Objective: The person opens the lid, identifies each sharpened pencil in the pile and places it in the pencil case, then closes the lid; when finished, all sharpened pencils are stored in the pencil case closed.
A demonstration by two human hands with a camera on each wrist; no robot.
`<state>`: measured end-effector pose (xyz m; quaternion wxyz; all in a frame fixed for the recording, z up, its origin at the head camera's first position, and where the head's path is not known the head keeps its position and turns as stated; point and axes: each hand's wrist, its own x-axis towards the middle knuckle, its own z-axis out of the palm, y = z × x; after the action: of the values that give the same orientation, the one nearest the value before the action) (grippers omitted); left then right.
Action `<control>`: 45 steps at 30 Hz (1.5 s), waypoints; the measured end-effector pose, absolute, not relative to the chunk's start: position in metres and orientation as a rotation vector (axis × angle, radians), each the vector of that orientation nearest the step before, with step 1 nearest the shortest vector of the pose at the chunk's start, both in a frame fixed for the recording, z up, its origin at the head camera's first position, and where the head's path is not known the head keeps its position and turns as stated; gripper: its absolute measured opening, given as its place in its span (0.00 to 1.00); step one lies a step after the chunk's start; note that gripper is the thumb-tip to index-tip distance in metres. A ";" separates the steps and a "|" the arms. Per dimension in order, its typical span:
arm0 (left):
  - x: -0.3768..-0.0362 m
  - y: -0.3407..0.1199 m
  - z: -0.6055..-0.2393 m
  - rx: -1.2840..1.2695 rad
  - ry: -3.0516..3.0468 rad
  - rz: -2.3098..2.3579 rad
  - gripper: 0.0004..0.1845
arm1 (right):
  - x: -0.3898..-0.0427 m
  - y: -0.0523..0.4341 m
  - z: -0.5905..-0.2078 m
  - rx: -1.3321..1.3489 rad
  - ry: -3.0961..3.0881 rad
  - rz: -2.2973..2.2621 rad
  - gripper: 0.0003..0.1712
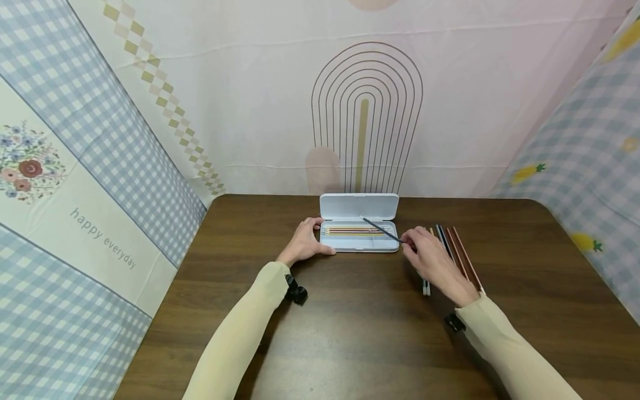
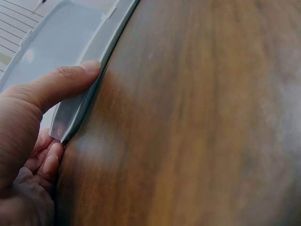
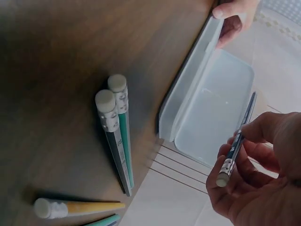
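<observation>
An open white pencil case [image 1: 359, 244] lies at the table's far middle, its lid [image 1: 359, 206] raised behind it and several coloured pencils in its tray. My left hand [image 1: 318, 238] grips the case's left end; in the left wrist view its thumb [image 2: 66, 80] lies along the case's rim [image 2: 101, 44]. My right hand [image 1: 407, 241] pinches a dark pencil [image 1: 382, 229] by its eraser end, slanted over the case's right side. The right wrist view shows that dark pencil [image 3: 237, 141] between the fingertips [image 3: 225, 162] above the case [image 3: 211, 108].
Several loose pencils [image 1: 457, 250] lie on the brown wooden table [image 1: 360, 322] just right of the case, partly under my right hand. The right wrist view shows two eraser-tipped pencils [image 3: 117, 136] and a yellow pencil [image 3: 80, 207]. Patterned cloth walls [image 1: 90, 183] enclose the table.
</observation>
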<state>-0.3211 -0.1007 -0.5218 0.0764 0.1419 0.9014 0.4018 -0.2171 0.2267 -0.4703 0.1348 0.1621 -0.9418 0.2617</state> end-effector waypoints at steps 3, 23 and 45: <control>-0.322 -0.101 -0.522 0.435 2.704 1.208 0.51 | -0.226 0.225 -0.473 0.548 -2.729 0.712 0.06; -0.322 -0.103 -0.523 0.430 2.709 1.185 0.51 | -0.291 0.194 -0.487 0.811 -2.738 0.587 0.05; -0.322 -0.101 -0.522 0.439 2.708 1.200 0.51 | -0.320 0.179 -0.484 0.754 -2.983 0.636 0.06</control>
<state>-0.3218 -0.1012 -0.5223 0.0736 0.1463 0.9019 0.3997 -0.3200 0.1790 -0.4840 -0.0003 0.2401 -0.9494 0.2024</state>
